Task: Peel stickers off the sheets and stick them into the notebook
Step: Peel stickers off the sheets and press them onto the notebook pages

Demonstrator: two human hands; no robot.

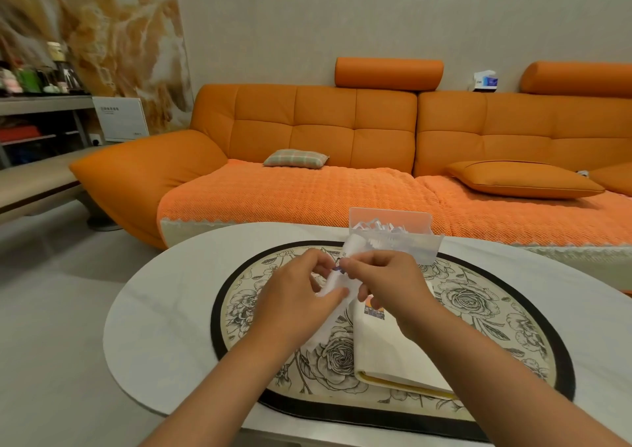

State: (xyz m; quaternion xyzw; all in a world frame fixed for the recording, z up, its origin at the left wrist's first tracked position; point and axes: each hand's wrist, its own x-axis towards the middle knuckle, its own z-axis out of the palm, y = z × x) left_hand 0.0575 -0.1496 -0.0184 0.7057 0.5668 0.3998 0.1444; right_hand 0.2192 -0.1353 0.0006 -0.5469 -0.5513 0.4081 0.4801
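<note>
Above the round floral mat (506,313) I hold a white sticker sheet (337,284) between both hands. My left hand (297,296) grips the sheet from the left, thumb and fingers curled round it. My right hand (386,279) pinches a small dark sticker (338,268) at the sheet's upper part. Under my right wrist the cream notebook (393,350) lies open on the mat, with one colourful sticker (374,309) near the top of its page.
A clear plastic box (396,238) with more white sheets stands at the far edge of the mat. The white oval table (164,313) extends left and right. An orange sofa (325,159) runs behind the table.
</note>
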